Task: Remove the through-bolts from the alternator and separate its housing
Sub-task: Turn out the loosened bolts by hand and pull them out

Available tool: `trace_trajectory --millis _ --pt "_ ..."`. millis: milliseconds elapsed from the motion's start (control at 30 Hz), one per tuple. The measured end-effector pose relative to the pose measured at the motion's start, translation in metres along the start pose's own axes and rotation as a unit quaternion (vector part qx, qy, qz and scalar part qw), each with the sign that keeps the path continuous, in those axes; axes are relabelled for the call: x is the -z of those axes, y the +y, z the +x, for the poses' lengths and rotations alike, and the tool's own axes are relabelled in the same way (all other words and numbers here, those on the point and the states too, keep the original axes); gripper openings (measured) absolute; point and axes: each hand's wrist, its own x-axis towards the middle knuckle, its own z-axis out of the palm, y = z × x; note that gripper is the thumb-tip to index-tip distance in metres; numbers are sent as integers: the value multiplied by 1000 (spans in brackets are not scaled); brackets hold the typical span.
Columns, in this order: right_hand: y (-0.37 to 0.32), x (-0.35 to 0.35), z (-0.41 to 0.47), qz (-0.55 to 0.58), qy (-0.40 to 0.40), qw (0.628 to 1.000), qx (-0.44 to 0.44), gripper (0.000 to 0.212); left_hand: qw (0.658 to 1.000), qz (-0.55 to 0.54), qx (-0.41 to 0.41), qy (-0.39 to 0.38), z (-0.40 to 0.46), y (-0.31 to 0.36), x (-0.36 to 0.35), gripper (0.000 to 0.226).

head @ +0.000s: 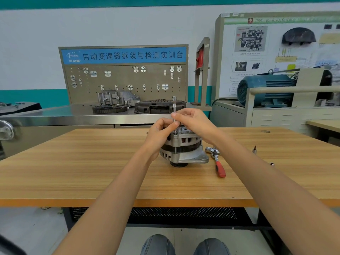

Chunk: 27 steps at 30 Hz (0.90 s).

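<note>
The wooden table (92, 162) carries the alternator (182, 150) near its far edge, pulley down. A socket extension (174, 111) stands upright on a through-bolt at its near-left rim. Left hand (161, 129) and right hand (193, 120) both pinch the shaft, equally near.

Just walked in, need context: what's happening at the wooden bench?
A person is working on an alternator standing pulley-down on the wooden table. Both hands pinch a slim extension bar held upright over a bolt at the housing's top edge: left hand low on the shaft, right hand just above. A red-handled ratchet lies unused on the table beside it. The housing is not yet separated.
</note>
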Motion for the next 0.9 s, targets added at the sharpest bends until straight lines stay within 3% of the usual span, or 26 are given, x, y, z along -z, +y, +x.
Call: trace_trajectory --millis 267,500,667,900 --pt "0 7 -2 -15 -16 1000 -1 17 999 9 13 -51 -1 3 6 17" --pt "-6 4 -5 -27 -15 999 -13 28 1000 21 17 -5 1 3 2 8" --pt "-6 5 -5 -25 -19 999 -16 21 999 30 15 -21 1 4 3 8" --pt "-8 9 -7 -10 -36 999 -29 28 997 21 33 -62 -2 6 6 26"
